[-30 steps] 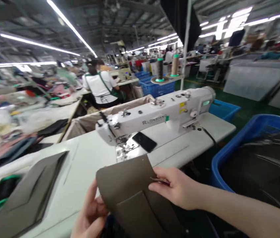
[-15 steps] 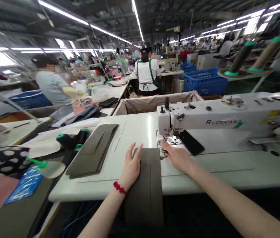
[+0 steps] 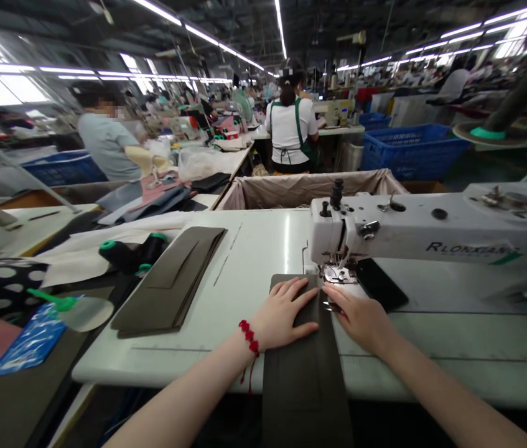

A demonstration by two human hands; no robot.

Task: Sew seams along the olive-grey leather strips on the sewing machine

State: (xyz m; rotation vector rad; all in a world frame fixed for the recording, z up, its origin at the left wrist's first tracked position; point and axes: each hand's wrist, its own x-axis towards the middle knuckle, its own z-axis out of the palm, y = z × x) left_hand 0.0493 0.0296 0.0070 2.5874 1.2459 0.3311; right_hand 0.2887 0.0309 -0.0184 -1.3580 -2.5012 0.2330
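My left hand [image 3: 286, 314] lies flat with fingers spread on a long dark olive fabric panel [image 3: 305, 386], which hangs over the table's front edge. A red bracelet circles that wrist. My right hand [image 3: 361, 320] is at the panel's right edge, fingers together around what look like small metal thread snips [image 3: 332, 307]; their points stick out to the left and the rest is hidden. Just beyond the fingertips are the presser foot and lit needle plate [image 3: 340, 275] of a white sewing machine [image 3: 398, 230]. The panel's top end lies left of the needle plate.
A stack of olive panels [image 3: 170, 280] lies on the table's left. A black phone [image 3: 382, 286] rests under the machine arm. Black thread cones [image 3: 121, 255] and a green-nozzled oil bottle [image 3: 83, 314] are further left. A cloth-lined bin [image 3: 267, 193] stands behind. Two co-workers sit further off.
My left hand has moved from the panel's left edge onto its top, fingers spread. My right hand has drawn back slightly from the needle area to the panel's edge. The view has shifted.
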